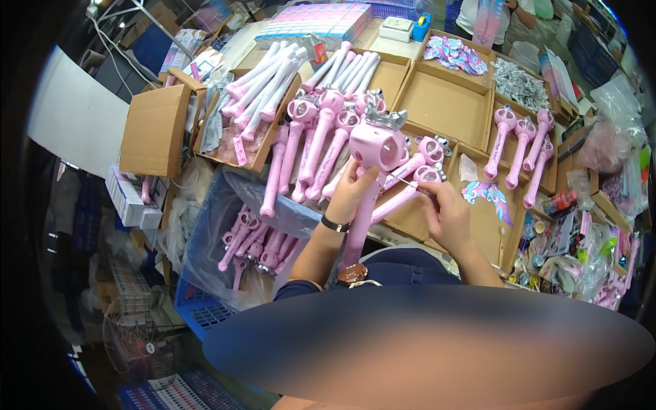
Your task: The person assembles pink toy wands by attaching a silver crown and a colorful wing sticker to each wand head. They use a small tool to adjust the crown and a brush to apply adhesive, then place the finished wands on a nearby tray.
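One pink wand (374, 145) is gripped by its neck in the left hand (352, 194), before the torso (403, 265), apparently for steadiness. A thin tool (402, 180) is pinched in the right hand (447, 215), seemingly for fine control.

Single fisheye view from head height (dark-rimmed), downward onto nearby hands (447, 215) and the cardboard trays (437, 99) beyond

A wire-caged fan (151, 348) stands low at left.
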Tool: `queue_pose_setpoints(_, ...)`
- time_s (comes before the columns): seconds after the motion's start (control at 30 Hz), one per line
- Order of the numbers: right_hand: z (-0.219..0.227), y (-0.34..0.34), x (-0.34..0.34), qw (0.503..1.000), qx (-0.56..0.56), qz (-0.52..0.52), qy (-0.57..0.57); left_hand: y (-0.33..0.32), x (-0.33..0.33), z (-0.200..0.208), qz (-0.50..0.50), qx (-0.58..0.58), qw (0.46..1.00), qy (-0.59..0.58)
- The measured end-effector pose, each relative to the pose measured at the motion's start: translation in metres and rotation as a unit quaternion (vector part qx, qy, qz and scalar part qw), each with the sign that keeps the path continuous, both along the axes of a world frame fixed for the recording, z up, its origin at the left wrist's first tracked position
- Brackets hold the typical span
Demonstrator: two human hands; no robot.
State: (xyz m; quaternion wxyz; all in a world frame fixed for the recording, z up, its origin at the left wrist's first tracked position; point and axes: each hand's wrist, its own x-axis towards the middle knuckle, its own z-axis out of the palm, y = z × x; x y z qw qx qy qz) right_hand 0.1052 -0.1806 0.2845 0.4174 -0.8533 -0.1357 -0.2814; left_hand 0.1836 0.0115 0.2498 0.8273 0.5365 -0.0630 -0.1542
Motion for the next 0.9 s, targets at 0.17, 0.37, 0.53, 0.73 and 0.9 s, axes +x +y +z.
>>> queue_pose_setpoints(0.17, -0.021, -0.006, 0.002, 0.995, 0.072, 0.0, 0.074, -0.006, -0.007, -0.002, 0.049, 0.101, 0.991, -0.072)
queue_pose_setpoints(0.37, -0.035, -0.032, 0.008, 0.723, 0.466, 0.14, 0.49, -0.008, -0.014, -0.006, 0.069, 0.219, 0.954, -0.192)
queue_pose_setpoints(0.53, -0.062, -0.003, 0.0, 0.914, 0.365, 0.028, 0.173, -0.007, -0.012, -0.009, 0.046, 0.213, 0.967, -0.132)
queue_pose_setpoints(0.73, -0.064, -0.042, 0.003, 0.737, 0.452, 0.158, 0.477, -0.009, -0.018, -0.01, 0.057, 0.276, 0.941, -0.186)
queue_pose_setpoints(0.9, -0.061, -0.03, -0.003, 0.713, 0.525, 0.156, 0.438, -0.008, -0.017, -0.015, 0.046, 0.264, 0.95, -0.163)
